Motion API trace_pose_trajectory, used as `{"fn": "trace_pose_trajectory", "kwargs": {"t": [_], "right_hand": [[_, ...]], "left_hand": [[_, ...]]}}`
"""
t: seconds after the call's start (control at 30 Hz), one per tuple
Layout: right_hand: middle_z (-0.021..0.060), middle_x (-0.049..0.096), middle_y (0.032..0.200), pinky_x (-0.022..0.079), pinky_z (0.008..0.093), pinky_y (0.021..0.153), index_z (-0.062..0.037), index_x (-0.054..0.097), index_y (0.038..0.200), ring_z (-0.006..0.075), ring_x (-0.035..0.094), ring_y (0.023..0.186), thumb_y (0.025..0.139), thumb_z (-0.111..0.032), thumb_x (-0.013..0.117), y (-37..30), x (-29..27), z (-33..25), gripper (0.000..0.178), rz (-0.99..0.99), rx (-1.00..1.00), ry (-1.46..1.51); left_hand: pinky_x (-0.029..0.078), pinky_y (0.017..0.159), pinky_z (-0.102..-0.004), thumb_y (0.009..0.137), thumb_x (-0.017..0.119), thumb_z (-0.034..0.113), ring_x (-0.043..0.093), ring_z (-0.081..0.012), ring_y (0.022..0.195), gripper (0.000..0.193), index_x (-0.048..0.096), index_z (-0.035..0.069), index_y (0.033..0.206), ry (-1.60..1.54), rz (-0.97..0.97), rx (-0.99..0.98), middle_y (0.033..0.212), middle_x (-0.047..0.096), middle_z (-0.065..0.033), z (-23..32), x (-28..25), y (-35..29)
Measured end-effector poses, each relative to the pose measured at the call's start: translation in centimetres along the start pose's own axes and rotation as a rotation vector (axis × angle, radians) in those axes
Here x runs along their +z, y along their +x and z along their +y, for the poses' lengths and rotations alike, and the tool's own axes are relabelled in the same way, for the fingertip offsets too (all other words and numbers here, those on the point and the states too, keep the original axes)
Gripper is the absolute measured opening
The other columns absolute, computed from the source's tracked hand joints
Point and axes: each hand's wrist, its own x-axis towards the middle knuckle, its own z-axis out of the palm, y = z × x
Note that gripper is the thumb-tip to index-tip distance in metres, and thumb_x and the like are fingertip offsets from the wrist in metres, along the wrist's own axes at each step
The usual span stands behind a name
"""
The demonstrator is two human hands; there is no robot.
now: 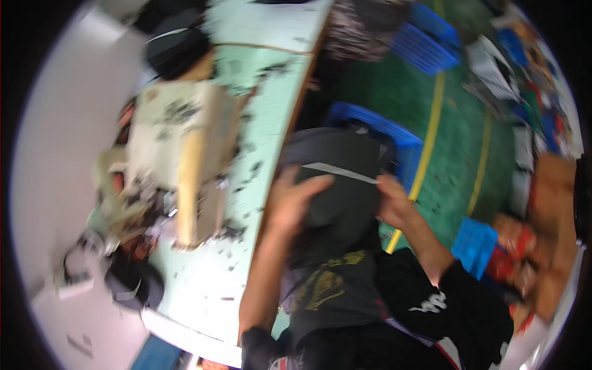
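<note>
Head view, blurred by motion. The green floor [456,148] with yellow lines fills the right half; the pale green worktable [271,80] runs along the left, its top strewn with dark scraps. On the table stands a cream sewing machine [185,148], with a black fabric bundle [176,46] behind it. A blue plastic crate [376,126] sits on the floor just beside the table edge, directly behind the held cloth; a second blue crate [428,43] lies farther off, and a small blue basket [475,243] sits near the person's right arm. Heaps of mixed goods [530,92] line the right rim. The dark grey garment [336,185] hangs in front of the person, between table edge and crate, bearing a thin white strip [339,172] across its upper part and a yellow print lower down. The left hand [293,200] grips the garment's left side, fingers closed over the cloth. The right hand [394,200] pinches the garment's right edge at the strip's end.
</note>
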Motion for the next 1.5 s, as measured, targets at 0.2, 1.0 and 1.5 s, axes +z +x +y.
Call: {"fn": "trace_pose_trajectory", "kwargs": {"t": [0.2,1.0,1.5], "right_hand": [[0.0160,0.049,0.144,0.037,0.0487,0.112,-0.0010,0.041,0.144,0.0313,0.048,0.131,0.099,-0.038,0.048,-0.2,-11.7,-2.5,0.059,0.117,-0.001,0.153],[0.0036,0.063,0.108,0.048,0.0253,0.080,-0.0089,0.052,0.132,0.0116,0.058,0.090,0.095,-0.020,0.062,5.8,8.7,0.8,0.040,-0.090,0.084,-1.202],[0.0129,0.064,0.091,0.051,0.0356,0.074,-0.0024,0.062,0.102,0.0304,0.064,0.082,0.082,-0.006,0.074,1.0,28.7,20.7,0.024,-1.288,-0.697,-1.159]], "left_hand": [[0.037,0.109,-0.0386,0.085,0.072,0.039,0.049,-0.0316,0.129,0.073,0.048,-0.006,0.137,0.531,-0.090,0.436,0.139,0.051,-0.0235,-1.6,3.4,-0.3],[0.035,0.109,-0.0420,0.081,0.077,0.038,0.048,-0.0254,0.124,0.069,0.050,0.004,0.134,-0.843,1.197,0.389,0.129,0.055,-0.0098,-1.1,-47.5,-33.0],[0.049,0.085,-0.0330,0.065,0.071,0.006,0.058,-0.0209,0.091,0.066,0.049,0.001,0.126,-0.606,1.506,0.946,0.100,0.057,-0.0073,-5.6,-22.4,-26.5]]}}
